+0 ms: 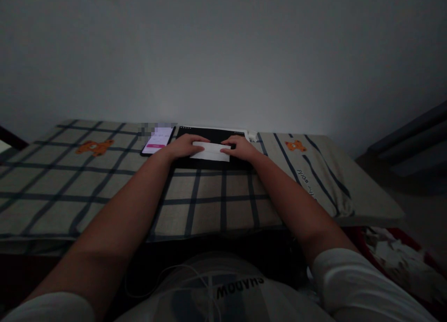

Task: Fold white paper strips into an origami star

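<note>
phone (158,139) top blurred, black pad (209,135) partly covered

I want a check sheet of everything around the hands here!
Surface: checked grey cloth with dark stripes and orange bears.
Job's things: folded white paper on a flat black mat.
Clutter: lit phone with pink screen left of the mat.
Grippers: left hand and right hand press flat on the paper's ends.
Cables: thin white cord on the lap.
Surroundings: plain grey wall; dim light.

Two hands on a folded white paper

Left hand (183,146) and right hand (240,148) press the white paper (211,151) onto a black board (209,137); a lit phone (158,140) lies just left.
</note>
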A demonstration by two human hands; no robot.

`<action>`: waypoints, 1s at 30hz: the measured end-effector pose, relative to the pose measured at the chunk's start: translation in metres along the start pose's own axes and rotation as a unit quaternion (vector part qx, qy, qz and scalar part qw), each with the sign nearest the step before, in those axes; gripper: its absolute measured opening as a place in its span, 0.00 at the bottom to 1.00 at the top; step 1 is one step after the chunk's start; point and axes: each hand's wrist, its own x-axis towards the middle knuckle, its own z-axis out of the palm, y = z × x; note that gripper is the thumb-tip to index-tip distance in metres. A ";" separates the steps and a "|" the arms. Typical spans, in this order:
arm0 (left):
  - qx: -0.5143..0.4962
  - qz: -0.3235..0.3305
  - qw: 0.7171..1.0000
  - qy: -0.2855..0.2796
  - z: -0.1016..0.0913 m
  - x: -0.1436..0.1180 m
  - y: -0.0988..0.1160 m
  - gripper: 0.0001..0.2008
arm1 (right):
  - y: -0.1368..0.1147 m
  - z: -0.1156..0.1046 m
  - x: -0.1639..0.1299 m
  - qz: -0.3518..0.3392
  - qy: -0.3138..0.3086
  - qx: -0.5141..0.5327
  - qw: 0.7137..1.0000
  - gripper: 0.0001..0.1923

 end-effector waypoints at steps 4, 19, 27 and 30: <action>-0.021 0.002 1.000 0.001 -0.001 -0.001 0.002 0.24 | 0.002 0.000 0.001 0.018 -0.003 0.015 1.000 0.13; -0.077 -0.024 0.997 -0.004 -0.001 0.000 0.000 0.22 | 0.003 0.003 0.003 0.081 0.011 0.107 0.991 0.11; -0.062 -0.001 0.998 -0.023 -0.004 -0.003 0.012 0.20 | -0.003 -0.003 0.003 0.088 0.022 0.130 0.987 0.11; -0.064 0.012 0.997 -0.030 -0.001 -0.003 0.017 0.18 | -0.009 -0.008 0.003 0.047 0.016 0.105 0.993 0.10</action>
